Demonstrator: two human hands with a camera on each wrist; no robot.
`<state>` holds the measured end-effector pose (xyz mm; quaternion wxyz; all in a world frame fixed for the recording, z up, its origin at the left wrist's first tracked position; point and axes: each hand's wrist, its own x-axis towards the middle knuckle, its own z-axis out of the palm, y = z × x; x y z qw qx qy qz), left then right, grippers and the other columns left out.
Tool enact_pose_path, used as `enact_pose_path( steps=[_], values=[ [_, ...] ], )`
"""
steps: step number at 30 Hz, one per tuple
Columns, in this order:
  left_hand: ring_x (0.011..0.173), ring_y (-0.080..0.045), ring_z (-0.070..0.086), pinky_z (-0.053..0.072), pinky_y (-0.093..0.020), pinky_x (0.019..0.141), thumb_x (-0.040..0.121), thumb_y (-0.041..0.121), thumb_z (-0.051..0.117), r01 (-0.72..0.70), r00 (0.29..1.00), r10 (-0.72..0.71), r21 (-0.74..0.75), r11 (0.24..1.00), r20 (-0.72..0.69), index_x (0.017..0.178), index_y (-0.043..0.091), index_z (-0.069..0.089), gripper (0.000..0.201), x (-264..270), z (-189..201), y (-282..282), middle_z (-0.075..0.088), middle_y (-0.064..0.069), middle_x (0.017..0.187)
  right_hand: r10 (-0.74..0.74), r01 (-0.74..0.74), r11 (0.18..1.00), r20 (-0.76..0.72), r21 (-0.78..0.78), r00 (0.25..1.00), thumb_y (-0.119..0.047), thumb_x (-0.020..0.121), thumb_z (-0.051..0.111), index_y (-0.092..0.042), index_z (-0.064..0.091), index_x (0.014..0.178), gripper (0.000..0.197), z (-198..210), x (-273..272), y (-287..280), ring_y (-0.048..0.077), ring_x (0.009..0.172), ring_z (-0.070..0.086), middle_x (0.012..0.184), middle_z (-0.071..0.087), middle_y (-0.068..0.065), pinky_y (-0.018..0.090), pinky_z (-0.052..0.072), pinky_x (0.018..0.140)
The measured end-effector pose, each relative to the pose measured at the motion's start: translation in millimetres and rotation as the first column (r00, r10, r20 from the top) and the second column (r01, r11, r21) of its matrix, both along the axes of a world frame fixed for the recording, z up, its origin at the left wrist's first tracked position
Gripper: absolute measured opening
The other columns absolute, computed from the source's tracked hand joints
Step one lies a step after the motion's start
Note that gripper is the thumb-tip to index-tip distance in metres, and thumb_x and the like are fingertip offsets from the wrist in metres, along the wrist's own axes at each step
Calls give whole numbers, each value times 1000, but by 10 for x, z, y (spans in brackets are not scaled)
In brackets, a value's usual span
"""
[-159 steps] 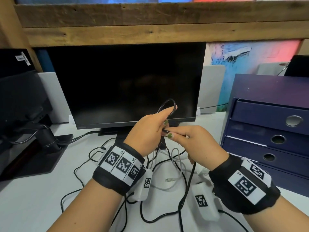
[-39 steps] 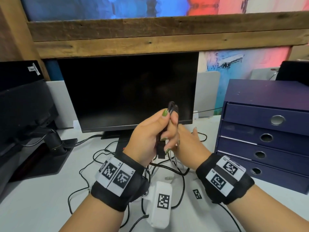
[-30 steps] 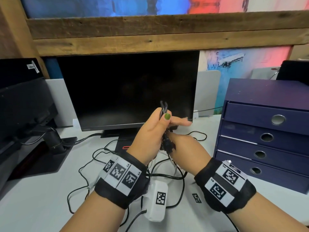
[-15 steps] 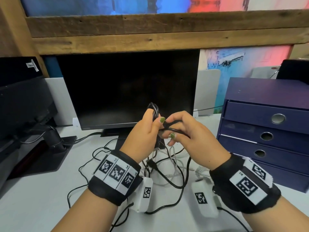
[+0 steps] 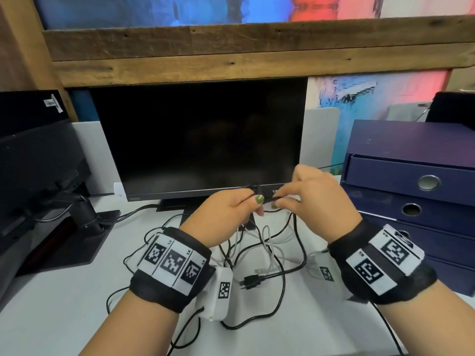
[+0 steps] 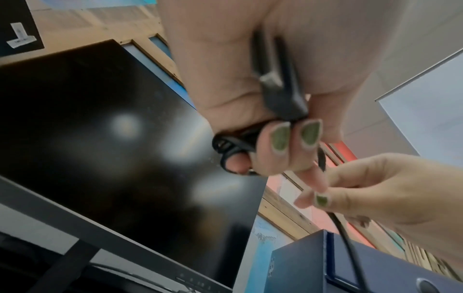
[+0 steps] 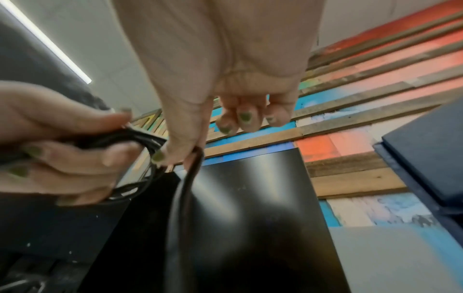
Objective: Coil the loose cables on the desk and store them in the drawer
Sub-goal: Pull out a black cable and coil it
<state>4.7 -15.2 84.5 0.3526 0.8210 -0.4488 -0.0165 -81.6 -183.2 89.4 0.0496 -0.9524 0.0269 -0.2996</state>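
Observation:
My left hand (image 5: pixel 253 201) grips a small bundle of black cable loops (image 6: pixel 230 146) in front of the monitor's lower edge, with one connector (image 6: pixel 283 99) lying across its palm. Right beside it, my right hand (image 5: pixel 279 200) pinches the free strand of the same black cable (image 7: pixel 185 188) between thumb and forefinger. From there the strand hangs to the white desk (image 5: pixel 64 317) and ends in a black plug (image 5: pixel 250 281). A white cable (image 5: pixel 270 242) lies tangled under it. The dark blue drawer unit (image 5: pixel 411 176) at the right has all its drawers shut.
A dark monitor (image 5: pixel 200 140) stands right behind my hands, under a wooden shelf (image 5: pixel 231 52). A second monitor (image 5: pixel 33 163) on a black stand base (image 5: pixel 64 242) fills the left side. Thin black leads (image 5: pixel 133 253) run across the desk below my left wrist.
Both hands have dropped a little toward the monitor's lower edge. My right hand has come off the bundle and now pinches the strand next to my left thumb. The bundle holds more loops than earlier.

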Motion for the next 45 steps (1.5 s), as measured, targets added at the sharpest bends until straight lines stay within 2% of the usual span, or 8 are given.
enact_pose_path(
  steps=[10,18,25,30,33,36,41,45],
  values=[
    [49,-18,34,36,-23,55,97,32,35,255,799,-426,-404,879,-423,73,10,45,34,-86,-102,-97,39,-2,50,33,-141,871,231,470,972,-18,95,53,-27,65,119,29,33,34,-18,-7,80,59,90,66,-16,-5,36,71],
    [43,-14,30,17,-38,58,97,32,32,216,522,-702,-721,659,-485,70,13,46,36,-75,-105,-65,35,3,47,396,-324,515,116,794,911,6,90,42,-30,57,123,51,108,-3,119,2,92,56,104,63,1,2,41,78],
    [44,-14,32,30,-31,60,96,36,32,184,580,-707,-780,598,-405,70,14,46,37,-90,7,-64,34,2,48,388,-304,497,106,813,916,-11,90,57,-23,61,107,21,-217,30,326,16,82,57,96,61,14,27,50,79],
    [51,-19,43,43,-29,63,94,39,39,104,626,-661,-796,597,-414,74,13,46,33,-120,-73,-111,41,-3,53,334,-250,609,42,753,942,-23,87,63,-36,53,94,18,-269,24,441,8,95,53,108,50,1,2,40,71],
    [70,-29,59,51,-40,75,96,33,35,71,661,-619,-786,614,-424,79,11,44,29,-155,-130,-126,54,-12,63,387,-277,659,1,699,922,-15,87,63,-31,49,120,39,-216,-28,519,6,101,51,109,52,-4,14,42,83],
    [94,-39,64,49,-49,91,97,33,32,84,750,-527,-732,676,-400,83,12,43,28,-195,-152,-141,68,-16,81,425,-308,625,18,718,905,-8,87,64,-39,42,106,43,-224,-56,514,-15,82,52,93,53,-14,1,39,73],
    [103,-28,65,42,-46,99,95,41,33,134,853,-433,-680,721,-292,86,13,43,31,-230,-124,-162,73,-14,95,414,-96,443,-109,892,904,-5,92,51,-49,30,125,59,-455,-26,478,23,72,66,77,54,-2,34,58,74],
    [107,-29,65,41,-54,102,93,46,34,131,876,-407,-687,715,-257,82,28,53,28,-198,-55,-128,73,-11,101,389,-73,495,-146,866,909,8,92,36,-36,59,101,50,-527,-29,421,9,53,52,76,51,4,21,51,56]
  ],
)
